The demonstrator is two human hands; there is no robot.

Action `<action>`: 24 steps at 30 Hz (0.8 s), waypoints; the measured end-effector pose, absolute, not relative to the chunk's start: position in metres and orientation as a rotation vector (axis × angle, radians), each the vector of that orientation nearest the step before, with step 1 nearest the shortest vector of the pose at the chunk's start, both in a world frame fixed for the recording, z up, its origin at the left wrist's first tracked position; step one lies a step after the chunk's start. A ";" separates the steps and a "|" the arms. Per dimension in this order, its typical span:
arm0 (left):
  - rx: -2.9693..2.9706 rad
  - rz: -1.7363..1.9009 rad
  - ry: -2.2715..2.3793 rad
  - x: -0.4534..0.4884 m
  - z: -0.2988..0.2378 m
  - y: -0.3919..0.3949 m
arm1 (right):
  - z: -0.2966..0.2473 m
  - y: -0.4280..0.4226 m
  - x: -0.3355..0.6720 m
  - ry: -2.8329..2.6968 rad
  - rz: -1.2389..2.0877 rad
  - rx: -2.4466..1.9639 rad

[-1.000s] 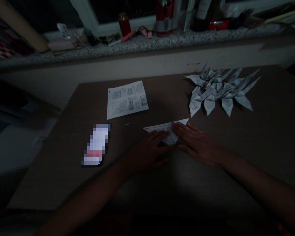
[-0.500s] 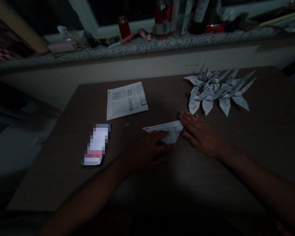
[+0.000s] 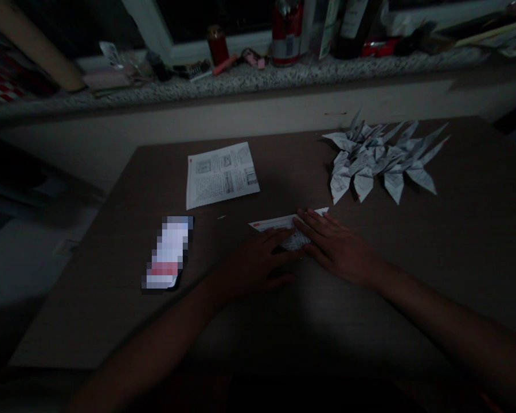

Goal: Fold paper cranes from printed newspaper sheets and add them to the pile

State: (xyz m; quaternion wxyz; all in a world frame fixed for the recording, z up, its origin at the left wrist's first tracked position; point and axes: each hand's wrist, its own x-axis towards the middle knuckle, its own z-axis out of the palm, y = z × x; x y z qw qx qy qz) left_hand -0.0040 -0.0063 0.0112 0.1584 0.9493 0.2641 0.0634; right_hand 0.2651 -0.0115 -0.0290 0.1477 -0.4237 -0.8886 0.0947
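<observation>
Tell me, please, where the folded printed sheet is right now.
In the head view, the folded printed sheet lies near the picture's centre on the tabletop, partly under the left hand and right hand, to the right of the smartphone.

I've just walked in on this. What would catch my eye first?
Probably the smartphone, its bright, pixel-blurred screen glowing on the left side of the dim table. Next comes the cluster of spiky origami figures, folded from printed paper, at the far right. Nearer the middle, the left hand and right hand lie over a folded triangle of printed paper.
</observation>
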 end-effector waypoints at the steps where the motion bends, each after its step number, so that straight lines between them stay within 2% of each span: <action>1: 2.717 0.185 0.753 -0.004 0.011 -0.006 | -0.029 -0.012 0.265 -2.557 0.265 -1.230; 16: 2.715 0.194 0.762 -0.006 0.007 -0.007 | -0.029 0.000 0.268 -2.432 0.158 -1.570; 24: 2.692 0.188 0.745 -0.006 0.008 -0.006 | -0.036 0.009 0.276 -2.361 0.166 -1.611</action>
